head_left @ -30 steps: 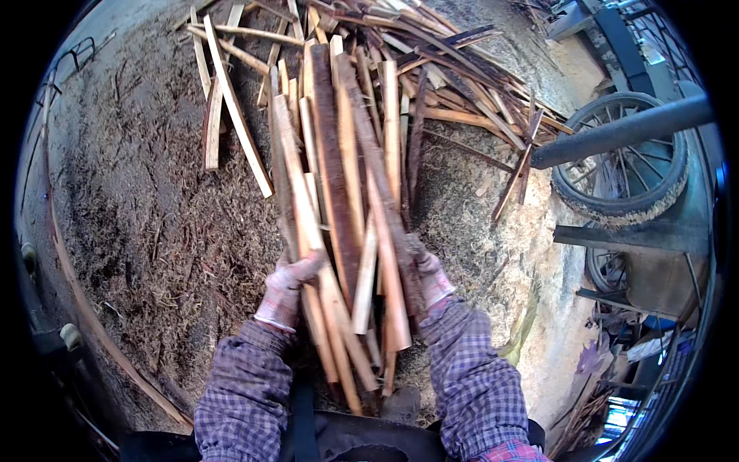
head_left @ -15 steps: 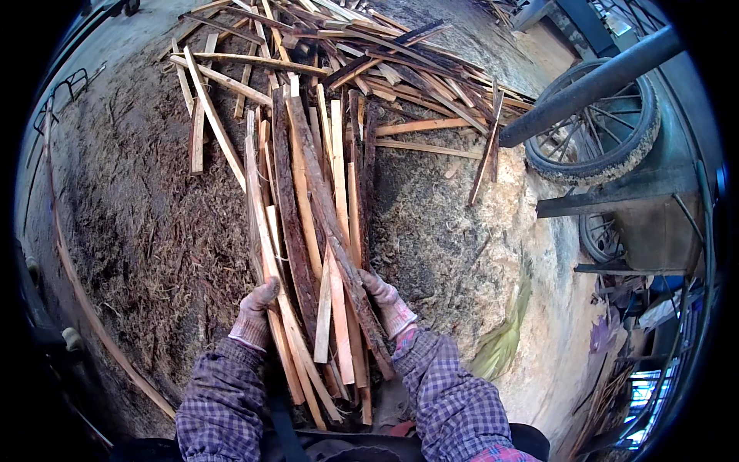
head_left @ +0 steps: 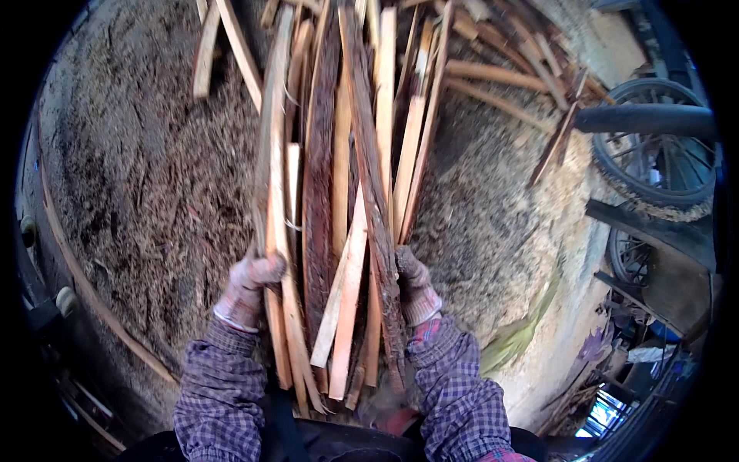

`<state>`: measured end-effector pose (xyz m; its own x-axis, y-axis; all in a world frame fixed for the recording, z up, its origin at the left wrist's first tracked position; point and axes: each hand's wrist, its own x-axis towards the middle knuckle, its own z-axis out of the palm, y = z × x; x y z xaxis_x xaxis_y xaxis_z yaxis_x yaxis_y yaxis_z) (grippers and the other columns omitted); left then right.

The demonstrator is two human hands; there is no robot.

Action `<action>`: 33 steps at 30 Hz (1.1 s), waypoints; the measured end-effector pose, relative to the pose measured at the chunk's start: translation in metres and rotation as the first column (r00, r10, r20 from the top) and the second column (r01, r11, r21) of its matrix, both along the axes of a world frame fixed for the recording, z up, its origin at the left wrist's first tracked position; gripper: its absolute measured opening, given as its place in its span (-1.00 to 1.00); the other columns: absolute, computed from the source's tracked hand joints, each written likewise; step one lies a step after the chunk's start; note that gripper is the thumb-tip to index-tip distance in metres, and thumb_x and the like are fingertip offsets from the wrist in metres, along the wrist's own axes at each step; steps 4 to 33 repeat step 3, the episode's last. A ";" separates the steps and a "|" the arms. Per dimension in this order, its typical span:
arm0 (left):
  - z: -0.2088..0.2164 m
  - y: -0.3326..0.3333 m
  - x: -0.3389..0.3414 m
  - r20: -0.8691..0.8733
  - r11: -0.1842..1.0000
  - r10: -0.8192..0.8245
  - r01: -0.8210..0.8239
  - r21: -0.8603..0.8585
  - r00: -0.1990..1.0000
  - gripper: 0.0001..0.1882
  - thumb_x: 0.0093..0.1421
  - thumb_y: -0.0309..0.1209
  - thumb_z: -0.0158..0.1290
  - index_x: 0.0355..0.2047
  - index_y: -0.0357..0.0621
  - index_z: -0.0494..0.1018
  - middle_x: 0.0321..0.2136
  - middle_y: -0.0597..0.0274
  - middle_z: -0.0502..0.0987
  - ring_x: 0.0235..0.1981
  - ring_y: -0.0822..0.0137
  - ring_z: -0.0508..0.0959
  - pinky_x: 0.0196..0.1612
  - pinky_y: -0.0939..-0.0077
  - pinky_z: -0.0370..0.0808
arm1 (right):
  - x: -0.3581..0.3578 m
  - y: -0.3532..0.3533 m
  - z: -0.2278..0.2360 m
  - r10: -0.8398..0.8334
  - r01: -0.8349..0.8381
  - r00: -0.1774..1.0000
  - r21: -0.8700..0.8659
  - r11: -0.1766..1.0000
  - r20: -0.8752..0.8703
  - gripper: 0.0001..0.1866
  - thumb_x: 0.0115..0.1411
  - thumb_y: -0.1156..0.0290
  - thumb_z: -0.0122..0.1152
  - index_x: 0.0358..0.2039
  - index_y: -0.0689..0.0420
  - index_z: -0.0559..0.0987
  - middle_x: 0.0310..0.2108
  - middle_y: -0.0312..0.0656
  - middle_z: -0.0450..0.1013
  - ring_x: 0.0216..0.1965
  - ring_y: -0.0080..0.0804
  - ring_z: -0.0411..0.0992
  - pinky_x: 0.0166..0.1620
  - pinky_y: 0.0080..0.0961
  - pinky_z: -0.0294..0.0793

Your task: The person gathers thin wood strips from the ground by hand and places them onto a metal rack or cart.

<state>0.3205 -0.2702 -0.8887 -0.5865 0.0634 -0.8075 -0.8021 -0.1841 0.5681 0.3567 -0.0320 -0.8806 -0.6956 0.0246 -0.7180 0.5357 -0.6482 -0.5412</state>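
Note:
A bundle of long wood strips (head_left: pixel 341 185), some pale and freshly cut, others edged with dark bark, lies between my hands and points away from me. My left hand (head_left: pixel 250 285), in a dirty knit glove, is closed round the bundle's left side, its thumb over a pale strip. On the opposite side my right hand (head_left: pixel 416 283), gloved too, grips the bundle beside a bark-covered strip (head_left: pixel 375 192). The fingers of both hands are partly hidden under the wood. Near my body the strips' close ends are uneven.
More loose wood strips (head_left: pixel 493 75) are scattered beyond the bundle. Brown bark litter (head_left: pixel 154 208) and pale sawdust cover the ground. At the right stands a cart with a spoked wheel (head_left: pixel 654 146) and a thick bar (head_left: pixel 647 121). A yellow-green sheet (head_left: pixel 523 331) lies right of my forearm.
The bundle looks nearer and larger, lifted toward me, with both hands still gripping its sides. My view has tipped down, so the scattered pile sits higher and farther right.

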 end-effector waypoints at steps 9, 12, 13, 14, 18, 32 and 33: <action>-0.014 -0.002 0.006 0.039 1.000 0.003 -0.003 0.006 0.999 -0.64 0.03 -0.19 0.06 -0.33 -0.28 0.41 -0.48 0.22 0.47 -0.49 0.39 0.47 -0.41 0.55 0.47 | 0.022 0.021 0.003 0.234 -0.249 0.967 0.175 0.952 0.102 -0.54 0.07 0.13 0.07 -0.32 0.36 0.48 -0.40 -0.16 0.47 -0.44 -0.46 0.44 -0.32 -0.47 0.43; -0.014 -0.002 0.006 0.039 1.000 0.003 -0.003 0.006 0.999 -0.64 0.03 -0.19 0.06 -0.33 -0.28 0.41 -0.48 0.22 0.47 -0.49 0.39 0.47 -0.41 0.55 0.47 | 0.022 0.021 0.003 0.234 -0.249 0.967 0.175 0.952 0.102 -0.54 0.07 0.13 0.07 -0.32 0.36 0.48 -0.40 -0.16 0.47 -0.44 -0.46 0.44 -0.32 -0.47 0.43; -0.014 -0.002 0.006 0.039 1.000 0.003 -0.003 0.006 0.999 -0.64 0.03 -0.19 0.06 -0.33 -0.28 0.41 -0.48 0.22 0.47 -0.49 0.39 0.47 -0.41 0.55 0.47 | 0.022 0.021 0.003 0.234 -0.249 0.967 0.175 0.952 0.102 -0.54 0.07 0.13 0.07 -0.32 0.36 0.48 -0.40 -0.16 0.47 -0.44 -0.46 0.44 -0.32 -0.47 0.43; -0.014 -0.002 0.006 0.039 1.000 0.003 -0.003 0.006 0.999 -0.64 0.03 -0.19 0.06 -0.33 -0.28 0.41 -0.48 0.22 0.47 -0.49 0.39 0.47 -0.41 0.55 0.47 | 0.022 0.021 0.003 0.234 -0.249 0.967 0.175 0.952 0.102 -0.54 0.07 0.13 0.07 -0.32 0.36 0.48 -0.40 -0.16 0.47 -0.44 -0.46 0.44 -0.32 -0.47 0.43; -0.014 -0.002 0.006 0.039 1.000 0.003 -0.003 0.006 0.999 -0.64 0.03 -0.19 0.06 -0.33 -0.28 0.41 -0.48 0.22 0.47 -0.49 0.39 0.47 -0.41 0.55 0.47 | 0.022 0.021 0.003 0.234 -0.249 0.967 0.175 0.952 0.102 -0.54 0.07 0.13 0.07 -0.32 0.36 0.48 -0.40 -0.16 0.47 -0.44 -0.46 0.44 -0.32 -0.47 0.43; -0.014 -0.002 0.006 0.039 1.000 0.003 -0.003 0.006 0.999 -0.64 0.03 -0.19 0.06 -0.33 -0.28 0.41 -0.48 0.22 0.47 -0.49 0.39 0.47 -0.41 0.55 0.47 | 0.022 0.021 0.003 0.234 -0.249 0.967 0.175 0.952 0.102 -0.54 0.07 0.13 0.07 -0.32 0.36 0.48 -0.40 -0.16 0.47 -0.44 -0.46 0.44 -0.32 -0.47 0.43; -0.014 -0.002 0.006 0.039 1.000 0.003 -0.003 0.006 0.999 -0.64 0.03 -0.19 0.06 -0.33 -0.28 0.41 -0.48 0.22 0.47 -0.49 0.39 0.47 -0.41 0.55 0.47 | 0.022 0.021 0.003 0.234 -0.249 0.967 0.175 0.952 0.102 -0.54 0.07 0.13 0.07 -0.32 0.36 0.48 -0.40 -0.16 0.47 -0.44 -0.46 0.44 -0.32 -0.47 0.43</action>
